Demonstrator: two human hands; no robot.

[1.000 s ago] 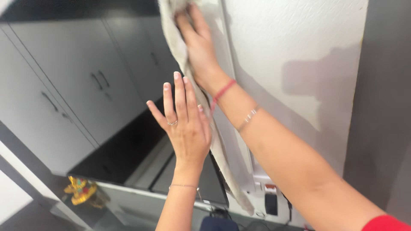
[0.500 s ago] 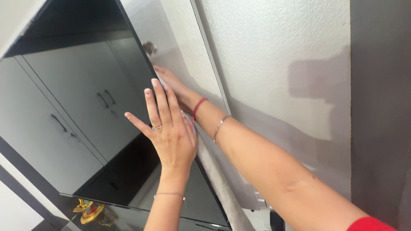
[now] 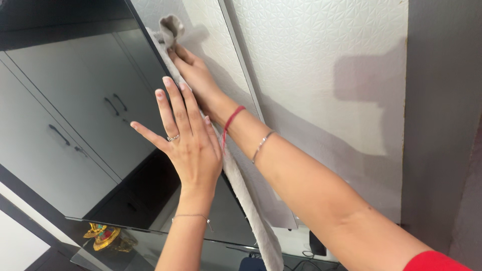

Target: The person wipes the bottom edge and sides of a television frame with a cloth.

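The left hand (image 3: 193, 145) is pressing flat, fingers released, on the glossy black flat screen (image 3: 75, 125), while the right hand (image 3: 196, 75) is grasping a long beige cloth (image 3: 251, 211) just behind the screen's edge.

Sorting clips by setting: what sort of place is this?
Probably a home living room: a wall-mounted dark screen reflecting cupboard doors, textured white wall panel, and a small golden ornament on the glass shelf below.

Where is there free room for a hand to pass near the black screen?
Free: the white textured wall panel right of the right hand, and the glossy black flat screen left of the left hand. Crowded: the screen's edge, where the grey cloth hangs.
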